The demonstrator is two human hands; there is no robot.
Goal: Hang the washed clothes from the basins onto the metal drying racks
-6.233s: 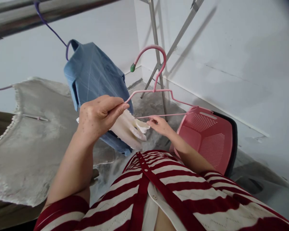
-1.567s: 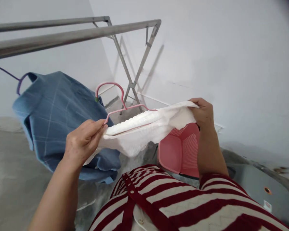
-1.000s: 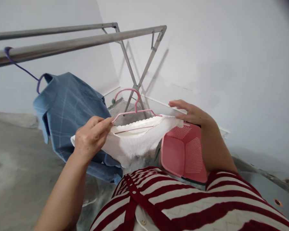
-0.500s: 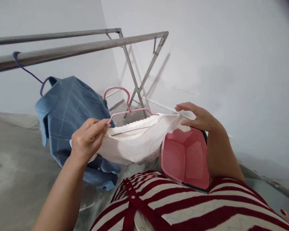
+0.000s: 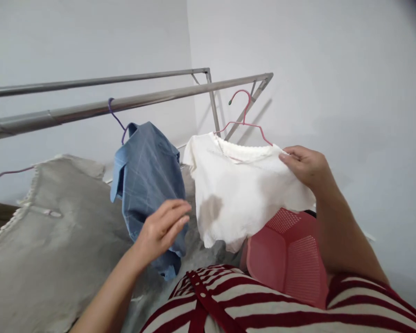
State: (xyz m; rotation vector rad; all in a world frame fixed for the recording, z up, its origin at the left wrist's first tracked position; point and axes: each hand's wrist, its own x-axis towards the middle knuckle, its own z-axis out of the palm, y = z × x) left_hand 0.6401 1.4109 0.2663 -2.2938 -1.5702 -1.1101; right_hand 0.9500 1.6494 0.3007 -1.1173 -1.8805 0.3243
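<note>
A white scalloped-neck garment point(image 5: 242, 189) hangs spread on a pink wire clothes hanger point(image 5: 243, 112), with the hanger's hook rising above the neckline. My right hand point(image 5: 308, 166) grips the garment's right shoulder edge, and the hanger's right arm runs into the cloth beside my fingers. My left hand point(image 5: 162, 229) is open and holds nothing. It is in the air in front of a blue checked shirt point(image 5: 145, 180), close to the garment's lower left side.
The blue shirt hangs on a purple hanger point(image 5: 115, 116) from a steel drying rack rail point(image 5: 125, 104). A grey crocheted-edge cloth point(image 5: 45, 231) hangs at left. A pink perforated basket point(image 5: 287, 263) sits below my right arm, with white walls behind.
My left hand has let go of the pink hanger and opened. The white garment now hangs spread on the hanger, lifted higher by my right hand, and the view has tilted upward.
</note>
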